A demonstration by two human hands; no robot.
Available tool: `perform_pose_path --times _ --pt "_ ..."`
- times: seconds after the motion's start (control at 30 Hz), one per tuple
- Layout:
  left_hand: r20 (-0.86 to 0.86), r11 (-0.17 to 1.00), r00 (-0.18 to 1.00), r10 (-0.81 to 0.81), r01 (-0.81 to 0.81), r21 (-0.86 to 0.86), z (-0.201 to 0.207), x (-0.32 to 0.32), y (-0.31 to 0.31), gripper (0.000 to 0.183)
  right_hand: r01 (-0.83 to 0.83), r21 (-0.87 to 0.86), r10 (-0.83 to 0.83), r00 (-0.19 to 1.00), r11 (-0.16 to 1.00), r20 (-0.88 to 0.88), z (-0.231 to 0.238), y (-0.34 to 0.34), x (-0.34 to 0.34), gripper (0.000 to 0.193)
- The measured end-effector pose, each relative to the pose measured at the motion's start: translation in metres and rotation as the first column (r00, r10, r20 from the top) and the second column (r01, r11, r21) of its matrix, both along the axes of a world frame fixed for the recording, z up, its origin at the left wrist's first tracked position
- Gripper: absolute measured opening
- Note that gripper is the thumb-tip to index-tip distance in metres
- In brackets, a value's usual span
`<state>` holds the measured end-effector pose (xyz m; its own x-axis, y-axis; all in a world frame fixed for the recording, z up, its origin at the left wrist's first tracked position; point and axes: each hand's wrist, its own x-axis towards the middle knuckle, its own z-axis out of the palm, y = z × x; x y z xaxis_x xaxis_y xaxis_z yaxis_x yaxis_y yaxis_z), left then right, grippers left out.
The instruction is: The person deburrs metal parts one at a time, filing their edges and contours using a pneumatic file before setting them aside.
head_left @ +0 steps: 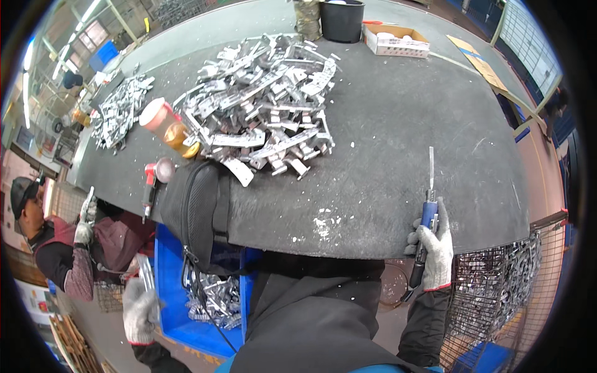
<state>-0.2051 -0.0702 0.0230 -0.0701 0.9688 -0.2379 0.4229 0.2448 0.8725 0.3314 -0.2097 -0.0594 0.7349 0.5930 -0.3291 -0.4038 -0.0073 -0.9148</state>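
Note:
My right hand (437, 248), in a whitish knit glove, is wrapped round a slim blue-and-black air file (429, 214). Its long, thin blade (431, 165) points away over the dark tabletop. Low on the left, my gloved left hand (140, 314) is beside the outer wall of a blue bin (165, 298). A silvery metal part (147, 273) sticks up from its fingers, which are slightly blurred. Inside the bin lie several similar metal parts (217, 301). A big heap of silvery castings (261, 105) covers the middle of the table (398, 168).
A black zippered bag (196, 205) sits at the table's front edge, beside a red air tool (150, 183) and a tipped pink-topped bottle (166, 127). Farther back are a black bucket (342, 22) and a carton (397, 42). At left a co-worker (68, 242) sits; a wire basket (491, 292) stands right.

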Motion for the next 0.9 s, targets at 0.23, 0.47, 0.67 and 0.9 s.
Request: perform_pose_path --times 0.23,0.47,0.67,0.9 --pt "-0.719 0.828 0.652 0.239 0.25 0.501 -0.001 0.084 0.013 0.025 -0.027 -0.026 0.027 1.0 0.999 0.005 -0.001 0.006 0.001 0.087" --pt "-0.93 0.156 0.368 -0.002 0.919 0.363 -0.027 0.273 0.155 0.049 0.051 -0.038 -0.049 0.997 0.998 0.061 0.001 0.003 -0.007 0.085" --pt "-0.562 0.115 0.674 -0.48 0.683 0.721 -0.032 0.289 0.192 0.034 -0.032 -0.022 0.035 0.988 0.999 0.151 -0.017 0.006 -0.004 0.087" --pt "0.278 0.839 0.845 -0.457 0.513 -0.179 -0.043 0.245 0.088 0.062 -0.019 -0.034 0.021 0.997 0.999 0.075 -0.015 0.002 0.003 0.085"
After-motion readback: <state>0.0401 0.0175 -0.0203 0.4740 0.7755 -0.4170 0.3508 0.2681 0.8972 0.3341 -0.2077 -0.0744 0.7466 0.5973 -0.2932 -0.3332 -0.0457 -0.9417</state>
